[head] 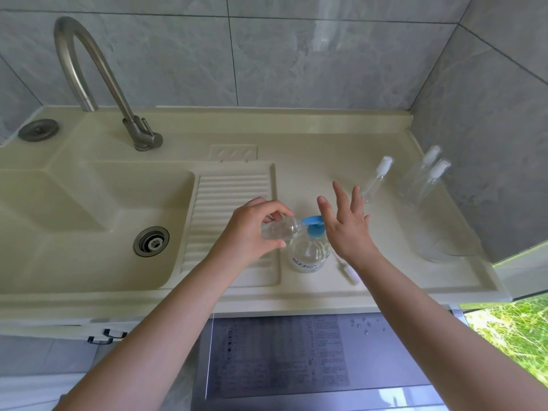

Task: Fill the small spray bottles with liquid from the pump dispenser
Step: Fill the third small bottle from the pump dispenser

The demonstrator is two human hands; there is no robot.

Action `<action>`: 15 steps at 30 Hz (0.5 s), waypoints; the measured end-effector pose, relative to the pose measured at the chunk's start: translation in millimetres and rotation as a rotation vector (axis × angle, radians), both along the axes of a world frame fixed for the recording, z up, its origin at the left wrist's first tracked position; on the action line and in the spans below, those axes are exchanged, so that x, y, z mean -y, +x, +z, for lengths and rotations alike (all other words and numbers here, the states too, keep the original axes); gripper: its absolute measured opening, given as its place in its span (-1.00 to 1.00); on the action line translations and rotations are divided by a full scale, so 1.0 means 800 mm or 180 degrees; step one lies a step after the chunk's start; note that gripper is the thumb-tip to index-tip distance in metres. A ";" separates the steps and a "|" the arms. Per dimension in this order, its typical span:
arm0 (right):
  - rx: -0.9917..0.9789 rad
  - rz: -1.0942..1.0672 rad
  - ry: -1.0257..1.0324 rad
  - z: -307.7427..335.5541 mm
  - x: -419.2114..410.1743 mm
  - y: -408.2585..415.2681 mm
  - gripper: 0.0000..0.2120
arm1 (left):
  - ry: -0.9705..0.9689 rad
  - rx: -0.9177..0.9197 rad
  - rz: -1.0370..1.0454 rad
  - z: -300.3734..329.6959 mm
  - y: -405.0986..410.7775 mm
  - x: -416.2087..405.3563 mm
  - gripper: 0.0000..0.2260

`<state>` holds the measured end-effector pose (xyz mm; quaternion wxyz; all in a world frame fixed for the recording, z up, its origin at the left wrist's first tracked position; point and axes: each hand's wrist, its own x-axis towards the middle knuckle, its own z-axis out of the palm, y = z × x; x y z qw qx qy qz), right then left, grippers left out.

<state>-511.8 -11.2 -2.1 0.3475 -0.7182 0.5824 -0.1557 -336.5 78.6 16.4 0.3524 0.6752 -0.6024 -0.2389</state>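
The left hand (pixel 252 229) grasps a small clear spray bottle (pixel 280 230) with curled fingers (pixel 274 209), holding it nearly horizontal, long axis running left to right, its open neck pointing right at the blue nozzle of the pump dispenser (pixel 310 247). The dispenser stands upright on the cream surface (pixel 311 161). The right hand (pixel 345 223) rests on the pump head, fingers released and spread. 3 capped bottles (pixel 427 176) stand near the wall.

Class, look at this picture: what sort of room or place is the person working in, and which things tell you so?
Probably a home laundry or utility corner: a sink with a moulded ribbed washboard, a tall faucet, grey tiled walls, and what looks like an appliance lid below the counter.
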 end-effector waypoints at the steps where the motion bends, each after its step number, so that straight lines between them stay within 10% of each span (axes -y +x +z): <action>1: 0.0056 0.0015 -0.0012 0.000 0.000 0.001 -0.44 | 0.0004 0.0010 0.0002 0.001 -0.001 0.000 -0.53; 15: 0.0075 -0.0021 -0.0156 0.003 0.003 0.002 -0.47 | 0.0111 -0.0085 0.0014 0.003 -0.004 0.001 -0.56</action>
